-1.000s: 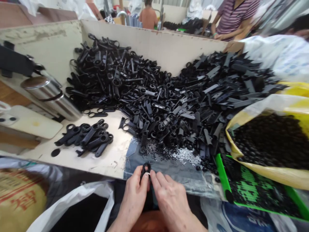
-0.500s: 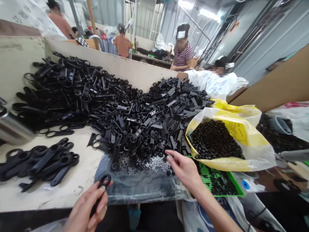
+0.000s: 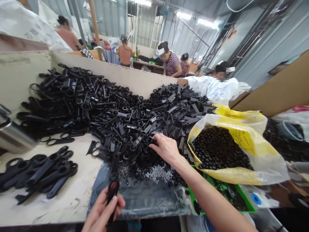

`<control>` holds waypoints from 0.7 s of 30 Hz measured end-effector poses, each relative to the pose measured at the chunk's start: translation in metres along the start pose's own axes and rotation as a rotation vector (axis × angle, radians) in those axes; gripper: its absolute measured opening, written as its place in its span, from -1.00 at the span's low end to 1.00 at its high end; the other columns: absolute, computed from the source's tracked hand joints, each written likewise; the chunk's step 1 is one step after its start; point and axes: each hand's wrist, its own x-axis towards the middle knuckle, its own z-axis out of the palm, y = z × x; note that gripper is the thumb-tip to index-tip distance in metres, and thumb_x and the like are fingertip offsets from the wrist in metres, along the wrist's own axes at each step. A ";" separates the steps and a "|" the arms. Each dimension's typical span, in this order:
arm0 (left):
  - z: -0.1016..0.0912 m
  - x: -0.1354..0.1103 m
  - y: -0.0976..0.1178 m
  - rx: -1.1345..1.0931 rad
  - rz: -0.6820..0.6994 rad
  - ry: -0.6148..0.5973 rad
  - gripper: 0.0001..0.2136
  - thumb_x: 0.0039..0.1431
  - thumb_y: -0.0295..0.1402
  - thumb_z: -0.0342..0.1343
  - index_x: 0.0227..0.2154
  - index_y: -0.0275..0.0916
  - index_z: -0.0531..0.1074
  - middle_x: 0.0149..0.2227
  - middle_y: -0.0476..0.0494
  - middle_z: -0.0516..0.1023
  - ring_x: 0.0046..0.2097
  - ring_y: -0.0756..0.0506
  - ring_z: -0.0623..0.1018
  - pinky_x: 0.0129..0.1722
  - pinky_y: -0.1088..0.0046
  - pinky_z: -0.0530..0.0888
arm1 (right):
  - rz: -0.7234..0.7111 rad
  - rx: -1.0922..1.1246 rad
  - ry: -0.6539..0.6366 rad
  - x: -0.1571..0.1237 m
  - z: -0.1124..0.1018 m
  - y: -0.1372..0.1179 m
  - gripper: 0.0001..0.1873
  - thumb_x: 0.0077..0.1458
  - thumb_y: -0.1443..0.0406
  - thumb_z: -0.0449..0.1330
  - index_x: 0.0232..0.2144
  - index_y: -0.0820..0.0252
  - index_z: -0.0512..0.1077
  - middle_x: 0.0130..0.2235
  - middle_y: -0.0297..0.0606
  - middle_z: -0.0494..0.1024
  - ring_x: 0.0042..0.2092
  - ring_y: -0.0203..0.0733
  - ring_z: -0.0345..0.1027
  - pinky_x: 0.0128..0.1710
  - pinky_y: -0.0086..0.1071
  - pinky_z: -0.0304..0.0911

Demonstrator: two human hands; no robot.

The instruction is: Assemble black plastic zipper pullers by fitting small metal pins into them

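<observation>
Zipper pull (image 3: 112, 193) is resting pinched in your left hand (image 3: 102, 209); your right hand (image 3: 164, 149) is reaching into the large remaining heap of pulls (image 3: 101, 109) on the desk (image 3: 72, 206), its grip unclear.

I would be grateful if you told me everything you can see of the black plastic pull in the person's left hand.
The black plastic pull is a long, narrow, matte-looking piece, standing roughly upright and slightly tilted in the left hand. The thumb and fingers pinch its lower part, hiding much of it, while its wider upper end rises above them. It hangs over a grey plastic sheet without touching it. Finer details are too blurred to tell.
</observation>
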 end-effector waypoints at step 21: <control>0.001 -0.030 0.008 -0.387 -0.037 -0.062 -0.56 0.17 -0.28 0.34 0.12 -0.05 0.49 0.19 -0.17 0.53 0.29 -0.29 0.38 0.24 0.16 0.33 | -0.072 0.727 -0.048 -0.143 0.070 -0.102 -0.72 0.30 0.26 0.22 0.02 0.04 0.58 -0.11 -0.22 0.46 -0.45 -0.34 0.30 -0.47 -0.44 0.31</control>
